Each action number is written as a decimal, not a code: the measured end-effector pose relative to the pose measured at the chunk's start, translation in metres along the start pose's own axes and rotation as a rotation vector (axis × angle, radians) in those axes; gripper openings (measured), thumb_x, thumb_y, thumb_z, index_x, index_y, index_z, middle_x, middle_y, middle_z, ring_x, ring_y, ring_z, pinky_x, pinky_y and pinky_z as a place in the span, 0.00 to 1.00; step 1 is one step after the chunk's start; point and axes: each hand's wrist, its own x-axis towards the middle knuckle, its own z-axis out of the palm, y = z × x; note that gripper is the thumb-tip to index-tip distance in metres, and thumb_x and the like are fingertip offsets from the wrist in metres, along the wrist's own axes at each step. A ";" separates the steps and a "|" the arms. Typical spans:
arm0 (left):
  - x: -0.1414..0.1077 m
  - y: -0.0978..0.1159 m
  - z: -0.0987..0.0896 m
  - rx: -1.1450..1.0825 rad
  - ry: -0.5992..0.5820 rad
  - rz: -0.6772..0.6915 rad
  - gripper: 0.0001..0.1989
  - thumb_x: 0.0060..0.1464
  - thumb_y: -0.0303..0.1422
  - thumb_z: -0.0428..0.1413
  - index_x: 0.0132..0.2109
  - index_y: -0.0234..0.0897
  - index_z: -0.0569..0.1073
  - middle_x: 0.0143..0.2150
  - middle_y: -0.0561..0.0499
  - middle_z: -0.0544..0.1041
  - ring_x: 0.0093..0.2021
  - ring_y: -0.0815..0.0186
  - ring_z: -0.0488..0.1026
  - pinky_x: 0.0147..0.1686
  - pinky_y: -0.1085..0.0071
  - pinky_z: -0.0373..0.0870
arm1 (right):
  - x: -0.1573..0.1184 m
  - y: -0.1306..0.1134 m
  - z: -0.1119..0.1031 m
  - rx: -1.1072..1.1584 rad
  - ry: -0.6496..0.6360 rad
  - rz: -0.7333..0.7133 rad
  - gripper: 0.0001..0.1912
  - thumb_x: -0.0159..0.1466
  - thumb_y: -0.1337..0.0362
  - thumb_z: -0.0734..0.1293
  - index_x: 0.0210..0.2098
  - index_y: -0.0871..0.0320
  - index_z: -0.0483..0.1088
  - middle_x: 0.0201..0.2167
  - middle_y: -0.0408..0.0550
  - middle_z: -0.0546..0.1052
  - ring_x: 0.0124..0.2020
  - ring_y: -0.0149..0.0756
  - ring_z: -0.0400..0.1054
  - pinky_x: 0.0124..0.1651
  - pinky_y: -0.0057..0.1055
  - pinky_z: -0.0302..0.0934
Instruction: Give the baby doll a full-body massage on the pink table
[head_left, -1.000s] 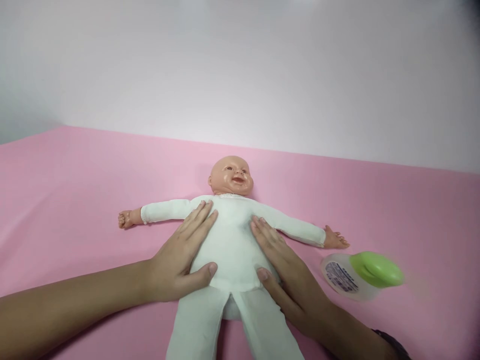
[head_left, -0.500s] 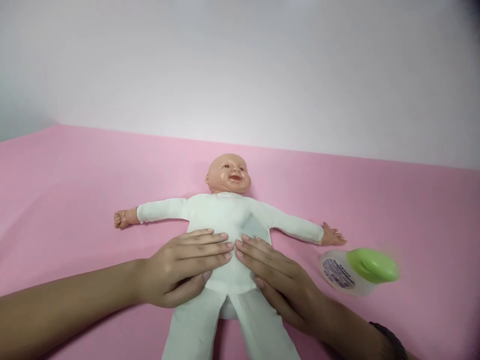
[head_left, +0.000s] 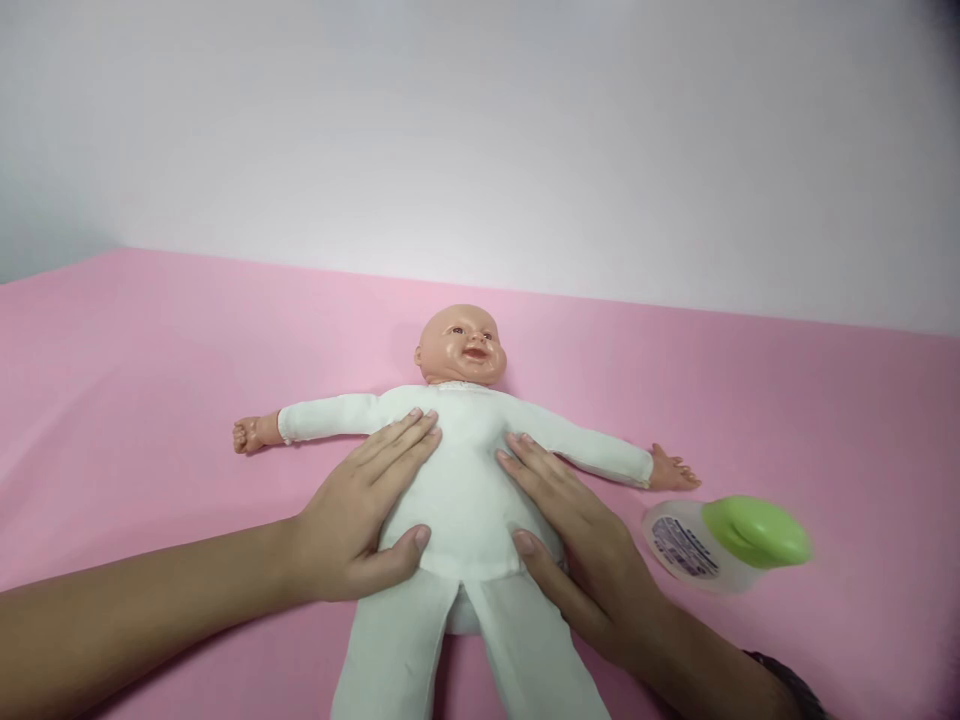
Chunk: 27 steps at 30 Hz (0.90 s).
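Observation:
A baby doll (head_left: 465,480) in a white long-sleeved suit lies on its back, with a bald vinyl head and arms spread wide. My left hand (head_left: 360,510) rests flat on the left side of its torso as I see it, fingers pointing up toward the chest. My right hand (head_left: 570,540) lies flat on the opposite side of the torso, thumb low near the hip. Neither hand grips anything. The doll's belly shows between them.
A plastic bottle (head_left: 712,545) with a green cap and a printed label lies on its side to the right, just below the doll's hand. Pink sheeting (head_left: 150,350) covers the surface, which ends at a pale wall (head_left: 480,140). A dark wristband (head_left: 787,680) shows at the lower right.
My hands have slid apart from the doll's mid-belly, where the fingertips nearly met. They now lie on its two sides, with the fingers turned up toward the chest.

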 end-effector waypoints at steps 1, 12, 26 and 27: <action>0.000 0.000 0.000 0.007 0.039 0.024 0.35 0.62 0.36 0.51 0.72 0.33 0.52 0.71 0.36 0.57 0.72 0.48 0.53 0.69 0.48 0.55 | 0.000 0.001 0.001 -0.001 0.055 -0.018 0.30 0.69 0.65 0.62 0.70 0.56 0.56 0.67 0.54 0.63 0.69 0.46 0.56 0.69 0.49 0.57; 0.008 0.001 -0.002 -0.121 0.124 0.339 0.26 0.59 0.21 0.50 0.64 0.32 0.65 0.56 0.40 0.77 0.64 0.58 0.68 0.63 0.59 0.67 | 0.003 -0.001 -0.014 0.149 -0.121 -0.293 0.27 0.74 0.61 0.53 0.70 0.61 0.55 0.68 0.53 0.61 0.71 0.41 0.53 0.72 0.41 0.52; 0.003 0.000 -0.003 -0.060 -0.167 0.050 0.33 0.68 0.38 0.45 0.75 0.40 0.44 0.74 0.43 0.52 0.74 0.52 0.45 0.72 0.46 0.42 | 0.000 -0.003 -0.008 0.277 -0.261 0.049 0.30 0.74 0.58 0.54 0.74 0.46 0.44 0.73 0.42 0.47 0.75 0.45 0.36 0.73 0.54 0.40; 0.003 0.000 -0.003 -0.060 -0.163 0.021 0.34 0.68 0.39 0.45 0.75 0.40 0.43 0.75 0.43 0.50 0.75 0.50 0.44 0.72 0.45 0.42 | 0.000 -0.003 -0.007 0.273 -0.252 0.065 0.29 0.74 0.58 0.54 0.73 0.45 0.45 0.73 0.42 0.47 0.75 0.46 0.36 0.73 0.55 0.40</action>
